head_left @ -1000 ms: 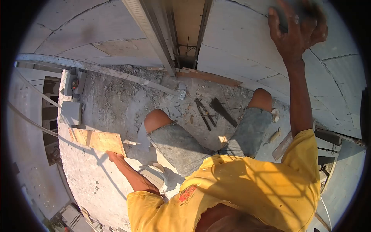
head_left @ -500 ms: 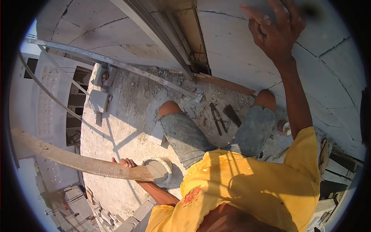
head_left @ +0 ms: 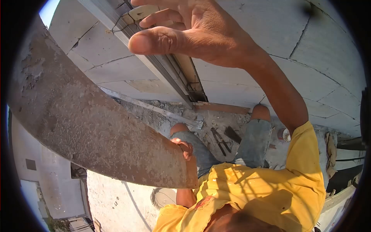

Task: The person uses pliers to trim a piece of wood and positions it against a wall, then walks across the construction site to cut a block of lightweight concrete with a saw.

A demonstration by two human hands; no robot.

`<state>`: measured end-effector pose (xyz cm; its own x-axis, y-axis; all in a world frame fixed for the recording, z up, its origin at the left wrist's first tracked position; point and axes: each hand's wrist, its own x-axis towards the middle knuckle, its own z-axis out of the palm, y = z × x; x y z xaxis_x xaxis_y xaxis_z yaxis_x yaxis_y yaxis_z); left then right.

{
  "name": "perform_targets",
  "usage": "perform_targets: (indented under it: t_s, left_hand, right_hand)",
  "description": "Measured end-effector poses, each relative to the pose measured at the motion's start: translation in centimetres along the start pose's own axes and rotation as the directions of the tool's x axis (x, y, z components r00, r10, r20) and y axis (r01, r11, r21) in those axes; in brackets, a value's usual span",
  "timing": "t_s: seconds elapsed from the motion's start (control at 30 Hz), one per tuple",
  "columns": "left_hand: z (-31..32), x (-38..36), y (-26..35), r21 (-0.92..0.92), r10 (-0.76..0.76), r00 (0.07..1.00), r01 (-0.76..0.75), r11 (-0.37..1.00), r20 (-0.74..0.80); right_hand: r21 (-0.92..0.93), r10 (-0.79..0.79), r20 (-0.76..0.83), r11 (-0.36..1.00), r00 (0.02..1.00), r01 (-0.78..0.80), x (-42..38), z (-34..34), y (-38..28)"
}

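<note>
A long wooden board [head_left: 104, 131], crusted with dried mortar, crosses the left side of the view and looks large near the camera. My left hand [head_left: 184, 148] is wrapped round its near end, fingers showing over the upper edge. High in the view my right hand [head_left: 181, 33] is raised with its fingers apart and nothing in it, in front of the block wall [head_left: 235, 77] and a metal-edged frame [head_left: 154, 73]. Its upper fingertips are cut off by the top edge. Below the board sits a round bucket [head_left: 163, 197], partly hidden.
On the rubble-strewn floor between my knees lie pliers-like long-handled cutters [head_left: 221, 142] and a dark brush [head_left: 232, 135]. A small can [head_left: 284, 134] stands right of my leg. A metal strip [head_left: 154, 110] slants across the floor, and a plank [head_left: 222, 107] lies along the wall base.
The board has swung up and closer to the camera with my left hand on it. My right hand has moved left and nearer the camera. The view has shifted too.
</note>
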<state>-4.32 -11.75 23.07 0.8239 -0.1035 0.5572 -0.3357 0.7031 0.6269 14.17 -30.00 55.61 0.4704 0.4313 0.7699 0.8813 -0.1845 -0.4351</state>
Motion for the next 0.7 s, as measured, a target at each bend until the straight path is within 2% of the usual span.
perform_targets:
  t_s: [0.07,0.1,0.13,0.17,0.2,0.27,0.3,0.33,0.4,0.43,0.5,0.53,0.6,0.67,0.7]
  left_hand:
    - [-0.3,0.4,-2.6,-0.037,-0.086,0.992,0.09,0.995,0.095]
    - [-0.4,0.7,-3.6,-0.046,-0.12,0.984,0.127,0.991,0.134]
    - [-0.5,0.9,-4.4,-0.052,-0.152,0.974,0.163,0.985,0.168]
    - [-0.5,1.2,-4.7,-0.046,-0.175,0.965,0.187,0.981,0.197]
    - [-0.5,1.3,-5.5,-0.045,-0.198,0.955,0.212,0.976,0.221]
    - [-0.8,2.1,-6.5,-0.022,-0.231,0.941,0.244,0.97,0.249]
    - [-1.0,2.6,-7.3,-0.008,-0.246,0.939,0.255,0.967,0.239]
    - [-1.2,3.3,-7.7,-0.006,-0.26,0.943,0.267,0.964,0.209]
    - [-1.8,5.4,-7.8,0.002,-0.292,0.956,0.292,0.956,0.001]
    - [-2.8,5.4,-8.0,-0.015,-0.306,0.925,0.311,0.95,-0.224]
    - [-2.8,9.4,-3.5,0.375,-0.297,0.91,0.393,0.84,-0.288]
    - [-2.9,11.4,-1.3,0.54,-0.292,0.901,0.427,0.726,-0.319]
    - [-5.2,12.3,2.7,0.604,-0.168,0.886,0.422,0.676,-0.432]
    - [-5.5,13.1,6.0,0.67,-0.04,0.889,0.371,0.643,-0.455]
    - [-5.9,13.4,7.1,0.689,-0.013,0.897,0.349,0.635,-0.442]
  right_hand:
    - [-0.294,0.09,-0.218,0.944,0.972,-0.153,0.6,4.0,-1.8]
    - [-0.02,0.091,-0.141,0.995,0.986,-0.095,1.7,4.1,0.1]
    - [0.258,0.069,-0.055,0.965,0.996,-0.052,2.8,3.8,1.9]
    - [0.489,0.037,0.03,0.871,0.999,-0.047,3.1,3.1,1.9]
    - [0.686,0.006,0.115,0.723,0.993,-0.084,3.4,2.3,1.7]
    - [0.901,-0.066,0.273,0.368,0.96,-0.231,3.1,0.3,0.2]
    - [0.922,-0.127,0.246,0.337,0.961,-0.192,2.7,-0.1,0.9]
    - [0.916,-0.187,0.233,0.371,0.954,-0.151,2.7,-1.3,1.4]
    - [0.916,-0.132,0.149,0.392,0.98,-0.086,1.8,-3.7,2.5]
    - [0.92,-0.006,0.08,0.386,0.997,-0.072,1.0,-4.7,3.0]
    - [0.796,0.236,-0.228,0.604,0.945,0.041,0.5,-7.2,1.6]
    - [0.754,0.214,-0.276,0.653,0.937,0.073,0.1,-9.2,2.9]
    - [0.678,0.222,-0.384,0.727,0.896,0.111,-0.4,-11.1,3.9]
    - [0.608,0.289,-0.518,0.786,0.805,0.109,-1.9,-10.7,3.3]
    - [0.583,0.276,-0.516,0.807,0.811,0.096,-2.8,-9.6,3.9]
